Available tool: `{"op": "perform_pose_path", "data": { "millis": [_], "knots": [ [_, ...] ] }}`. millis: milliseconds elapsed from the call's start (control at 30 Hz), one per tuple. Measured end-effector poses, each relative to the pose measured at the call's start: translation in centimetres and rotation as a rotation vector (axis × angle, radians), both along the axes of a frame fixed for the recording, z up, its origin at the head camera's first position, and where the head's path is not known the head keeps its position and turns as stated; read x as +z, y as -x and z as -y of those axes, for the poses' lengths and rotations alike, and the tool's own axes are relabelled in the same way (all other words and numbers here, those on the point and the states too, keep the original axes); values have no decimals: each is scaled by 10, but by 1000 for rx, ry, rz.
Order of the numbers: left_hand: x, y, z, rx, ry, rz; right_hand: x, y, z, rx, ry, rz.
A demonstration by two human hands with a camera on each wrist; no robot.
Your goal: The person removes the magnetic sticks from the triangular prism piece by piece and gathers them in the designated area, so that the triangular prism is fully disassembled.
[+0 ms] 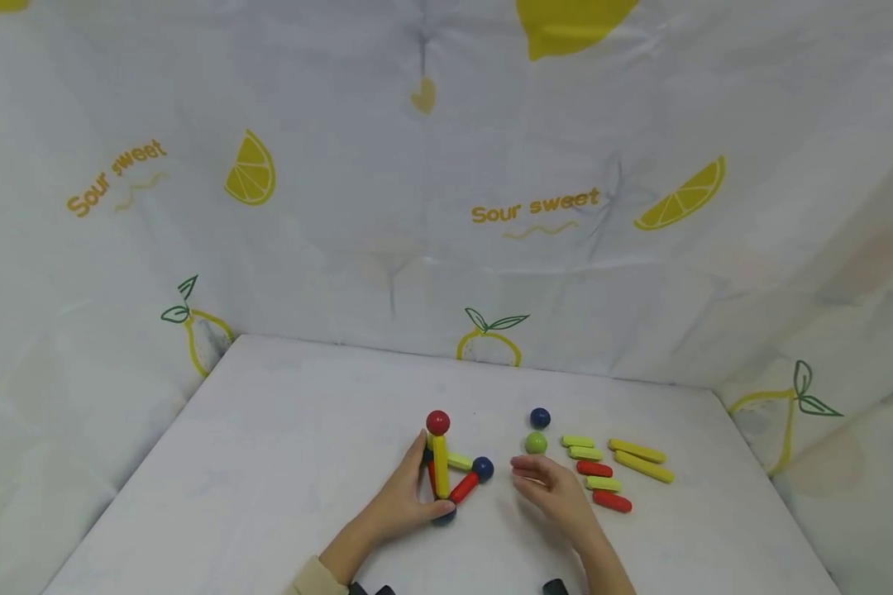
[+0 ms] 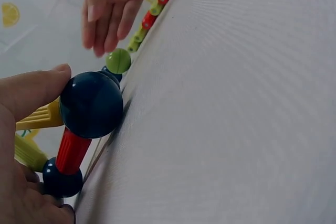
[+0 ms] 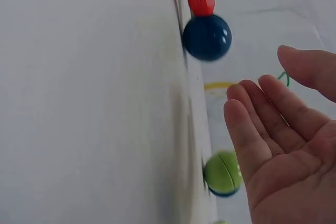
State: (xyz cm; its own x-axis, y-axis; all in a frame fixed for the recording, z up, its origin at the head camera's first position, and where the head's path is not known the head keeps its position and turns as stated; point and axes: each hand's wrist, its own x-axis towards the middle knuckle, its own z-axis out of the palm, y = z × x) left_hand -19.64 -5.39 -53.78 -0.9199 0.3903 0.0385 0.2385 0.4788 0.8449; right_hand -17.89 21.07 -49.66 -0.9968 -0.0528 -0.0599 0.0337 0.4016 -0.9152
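My left hand (image 1: pixel 396 502) holds a ball-and-rod construction toy, its thumb on the near blue ball (image 2: pixel 93 106) and its fingers round the far left corner. Red rods (image 1: pixel 465 487) and a lime rod (image 1: pixel 459 461) join blue balls into a triangle on the table, with another blue ball (image 1: pixel 483 468) at its right corner. A yellow rod (image 1: pixel 441 471) rises from the near corner to a red ball (image 1: pixel 437 422) on top. Holding nothing, my right hand (image 1: pixel 560 496) hovers right of the toy with extended, slightly bent fingers. A loose green ball (image 1: pixel 536 443) lies just beyond its fingertips.
Behind the green ball is a loose blue ball (image 1: pixel 540 417). To the right lie several short lime rods (image 1: pixel 585 454) and red rods (image 1: pixel 612 502), plus two longer yellow rods (image 1: pixel 643 467). A white lemon-print curtain (image 1: pixel 372 207) borders the white table (image 1: pixel 216 496) at the back and sides.
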Motion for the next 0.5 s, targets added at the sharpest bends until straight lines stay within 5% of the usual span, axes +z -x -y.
{"op": "perform_pose_path", "data": {
  "millis": [267, 500],
  "knots": [
    [-3, 0, -1, 0, -30, 1, -23, 17, 25, 205, 121, 52],
    [-3, 2, 0, 3, -31, -19, -32, 21, 30, 229, -21, -67]
  ]
}}
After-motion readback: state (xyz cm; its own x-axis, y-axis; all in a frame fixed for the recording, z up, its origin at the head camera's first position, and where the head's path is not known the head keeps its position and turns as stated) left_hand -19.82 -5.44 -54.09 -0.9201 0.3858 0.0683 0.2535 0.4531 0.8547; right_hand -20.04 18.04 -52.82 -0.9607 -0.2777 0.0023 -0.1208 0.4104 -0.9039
